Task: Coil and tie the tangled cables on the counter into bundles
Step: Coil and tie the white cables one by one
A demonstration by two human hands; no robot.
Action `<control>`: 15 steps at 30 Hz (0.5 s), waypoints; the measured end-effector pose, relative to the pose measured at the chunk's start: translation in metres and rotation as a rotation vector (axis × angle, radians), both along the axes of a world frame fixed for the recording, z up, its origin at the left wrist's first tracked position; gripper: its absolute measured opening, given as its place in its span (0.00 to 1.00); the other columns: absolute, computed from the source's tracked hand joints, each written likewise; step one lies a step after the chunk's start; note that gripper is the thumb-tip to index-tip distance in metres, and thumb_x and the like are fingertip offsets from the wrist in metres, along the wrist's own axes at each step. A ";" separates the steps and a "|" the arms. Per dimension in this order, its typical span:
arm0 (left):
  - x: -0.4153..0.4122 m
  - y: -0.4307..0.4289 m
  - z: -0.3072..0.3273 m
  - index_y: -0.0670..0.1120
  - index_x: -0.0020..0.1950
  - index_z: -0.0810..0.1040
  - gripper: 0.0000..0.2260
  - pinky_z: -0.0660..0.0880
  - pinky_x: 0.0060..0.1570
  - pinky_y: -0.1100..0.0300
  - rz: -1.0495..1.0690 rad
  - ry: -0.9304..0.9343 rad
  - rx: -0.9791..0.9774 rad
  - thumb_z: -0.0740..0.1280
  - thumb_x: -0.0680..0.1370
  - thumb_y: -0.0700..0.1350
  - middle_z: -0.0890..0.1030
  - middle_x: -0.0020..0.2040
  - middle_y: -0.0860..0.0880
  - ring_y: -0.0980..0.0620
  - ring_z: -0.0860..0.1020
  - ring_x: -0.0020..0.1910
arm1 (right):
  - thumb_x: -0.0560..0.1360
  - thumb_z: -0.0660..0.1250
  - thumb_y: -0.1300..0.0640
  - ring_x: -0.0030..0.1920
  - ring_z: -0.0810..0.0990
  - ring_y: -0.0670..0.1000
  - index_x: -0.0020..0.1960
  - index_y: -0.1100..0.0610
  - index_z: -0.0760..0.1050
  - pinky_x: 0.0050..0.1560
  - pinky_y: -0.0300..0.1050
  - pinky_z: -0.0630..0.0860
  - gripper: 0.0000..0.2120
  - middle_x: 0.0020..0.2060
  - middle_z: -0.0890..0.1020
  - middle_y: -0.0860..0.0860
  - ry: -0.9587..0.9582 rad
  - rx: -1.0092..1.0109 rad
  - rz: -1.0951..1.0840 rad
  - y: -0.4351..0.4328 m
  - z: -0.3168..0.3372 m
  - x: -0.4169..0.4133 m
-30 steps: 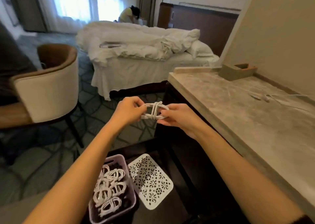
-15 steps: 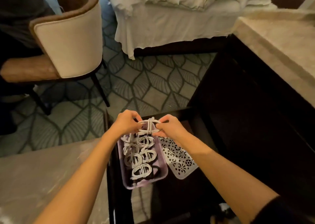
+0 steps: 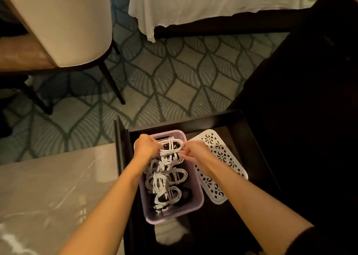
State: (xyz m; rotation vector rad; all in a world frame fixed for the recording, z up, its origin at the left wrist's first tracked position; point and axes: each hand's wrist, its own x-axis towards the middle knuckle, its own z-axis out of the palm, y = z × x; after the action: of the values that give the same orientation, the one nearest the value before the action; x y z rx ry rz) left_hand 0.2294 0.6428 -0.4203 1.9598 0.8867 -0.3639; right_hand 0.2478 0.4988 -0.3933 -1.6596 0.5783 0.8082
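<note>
A coiled, tied white cable bundle is held between both hands over the far end of a lilac plastic basket. My left hand grips its left side and my right hand pinches its right side. Several more tied white cable bundles lie inside the basket, which sits in an open dark drawer.
A white perforated lid lies in the drawer to the right of the basket. A marble counter surface is at lower left. A cream chair, patterned carpet and a bed skirt lie beyond. Dark cabinet at right.
My view has tilted down from the counter and bed to the drawer. Both hands have carried the tied bundle down to just above the basket's far end.
</note>
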 end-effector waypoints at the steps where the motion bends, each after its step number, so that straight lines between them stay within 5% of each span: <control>1: 0.002 -0.001 -0.002 0.35 0.36 0.81 0.05 0.79 0.43 0.54 0.013 0.013 0.001 0.68 0.70 0.37 0.79 0.29 0.42 0.45 0.79 0.35 | 0.70 0.54 0.78 0.64 0.74 0.61 0.61 0.78 0.68 0.64 0.54 0.71 0.20 0.62 0.71 0.71 0.030 0.025 -0.039 0.000 -0.004 0.001; 7: 0.013 0.001 -0.016 0.39 0.38 0.82 0.03 0.75 0.37 0.60 0.068 0.083 0.007 0.69 0.69 0.38 0.78 0.27 0.46 0.49 0.76 0.29 | 0.68 0.56 0.76 0.62 0.75 0.57 0.65 0.68 0.69 0.59 0.45 0.76 0.25 0.62 0.74 0.62 0.115 0.095 -0.098 0.002 -0.021 0.010; 11: 0.018 0.004 -0.024 0.38 0.40 0.82 0.04 0.80 0.45 0.55 0.123 0.115 0.004 0.71 0.69 0.39 0.80 0.30 0.44 0.47 0.81 0.35 | 0.68 0.58 0.74 0.54 0.77 0.52 0.64 0.65 0.69 0.48 0.40 0.78 0.25 0.54 0.77 0.59 0.123 0.040 -0.056 0.006 -0.024 0.015; 15: 0.018 0.004 -0.028 0.37 0.40 0.82 0.07 0.79 0.38 0.59 0.162 0.124 -0.044 0.74 0.70 0.41 0.78 0.25 0.46 0.54 0.76 0.22 | 0.71 0.59 0.72 0.55 0.76 0.51 0.65 0.65 0.69 0.44 0.39 0.77 0.23 0.59 0.75 0.58 0.150 -0.010 0.044 0.008 -0.022 0.017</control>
State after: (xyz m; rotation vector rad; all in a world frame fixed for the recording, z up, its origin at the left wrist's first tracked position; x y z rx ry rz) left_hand 0.2469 0.6467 -0.4479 1.8260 1.1004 -0.4102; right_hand 0.2649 0.5066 -0.4148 -1.6348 0.6523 0.9696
